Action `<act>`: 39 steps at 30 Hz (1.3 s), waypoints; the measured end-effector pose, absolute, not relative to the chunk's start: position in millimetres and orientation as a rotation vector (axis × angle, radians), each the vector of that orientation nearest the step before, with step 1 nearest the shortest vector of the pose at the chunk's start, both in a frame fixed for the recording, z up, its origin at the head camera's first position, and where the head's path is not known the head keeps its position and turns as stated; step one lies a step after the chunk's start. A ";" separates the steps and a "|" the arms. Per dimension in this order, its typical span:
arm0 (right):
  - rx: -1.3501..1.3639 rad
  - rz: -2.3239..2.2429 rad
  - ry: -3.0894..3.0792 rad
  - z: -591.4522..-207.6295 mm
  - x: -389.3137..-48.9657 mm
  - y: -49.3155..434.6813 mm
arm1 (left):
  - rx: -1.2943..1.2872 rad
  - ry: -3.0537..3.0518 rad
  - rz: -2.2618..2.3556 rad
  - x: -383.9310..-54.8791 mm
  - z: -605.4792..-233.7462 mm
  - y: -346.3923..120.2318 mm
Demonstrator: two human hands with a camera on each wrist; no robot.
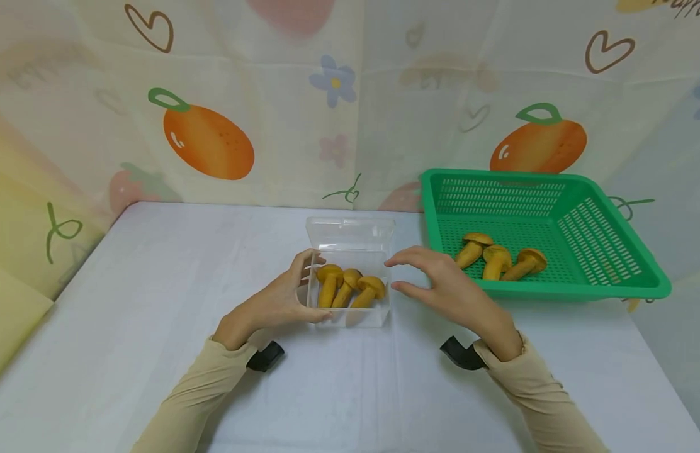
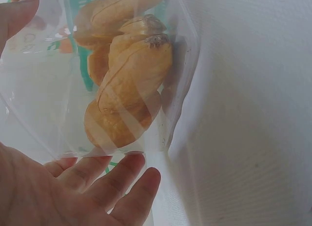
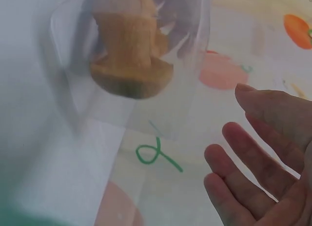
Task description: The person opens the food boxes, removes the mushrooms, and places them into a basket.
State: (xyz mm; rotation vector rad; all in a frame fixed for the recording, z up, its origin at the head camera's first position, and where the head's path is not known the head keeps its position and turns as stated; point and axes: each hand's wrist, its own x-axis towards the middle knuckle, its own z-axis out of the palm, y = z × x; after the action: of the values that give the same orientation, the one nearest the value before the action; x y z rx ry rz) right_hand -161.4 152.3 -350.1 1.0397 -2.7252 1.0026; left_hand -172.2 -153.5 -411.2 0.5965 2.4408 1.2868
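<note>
A clear plastic box (image 1: 378, 318) stands on the table with its hinged lid (image 1: 351, 234) raised at the back. Three brown-capped mushrooms (image 1: 329, 284) lie side by side inside, stems toward the front. My left hand (image 1: 277, 297) grips the box's left side, thumb at the front wall and fingers toward the back. Through the clear wall, the left wrist view shows the mushrooms (image 2: 131, 84) close to these fingers (image 2: 139, 196). My right hand (image 1: 449, 286) hovers just right of the box, thumb and fingers apart and holding nothing. The right wrist view shows its fingers (image 3: 243, 172) spread beside the box.
A green slotted basket (image 1: 576, 290) stands at the back right, behind my right forearm. Three more mushrooms (image 1: 497, 259) lie in its near left part. A printed curtain (image 1: 282, 132) hangs along the back of the white-covered table (image 1: 157, 277).
</note>
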 end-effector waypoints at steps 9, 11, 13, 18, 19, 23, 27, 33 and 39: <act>1.120 0.957 -2.725 -355.8 -165.4 134.0 | 0.615 2.426 1.312 -172.2 -412.1 -153.4; 1.128 0.949 -2.745 -356.8 -166.6 130.1 | 0.614 2.424 1.316 -171.9 -412.0 -153.7; 1.142 0.934 -2.764 -357.9 -168.0 126.4 | 0.615 2.423 1.317 -171.8 -411.8 -153.9; 1.171 0.862 -2.828 -361.4 -171.5 118.6 | 0.613 2.421 1.315 -171.8 -411.2 -153.9; 1.178 0.836 -2.839 -362.4 -172.2 117.4 | 0.612 2.420 1.315 -171.9 -411.1 -153.8; 1.204 0.735 -2.863 -366.1 -174.8 113.5 | 0.614 2.419 1.313 -172.0 -410.8 -153.7; 1.214 0.682 -2.871 -367.7 -177.2 110.4 | 0.625 2.422 1.316 -172.4 -410.9 -153.6; 1.205 0.718 -2.926 -364.8 -178.6 107.0 | 0.631 2.424 1.315 -173.0 -411.5 -153.6; 1.182 0.723 -2.889 -365.4 -178.9 101.7 | 0.639 2.422 1.324 -173.4 -411.8 -153.7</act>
State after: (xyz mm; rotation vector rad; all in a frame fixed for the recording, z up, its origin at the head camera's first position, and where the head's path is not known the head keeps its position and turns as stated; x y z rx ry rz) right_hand -178.9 101.7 -365.4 1.1825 -2.8895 0.7233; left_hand -173.4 -153.7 -411.8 0.6393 2.4221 1.3238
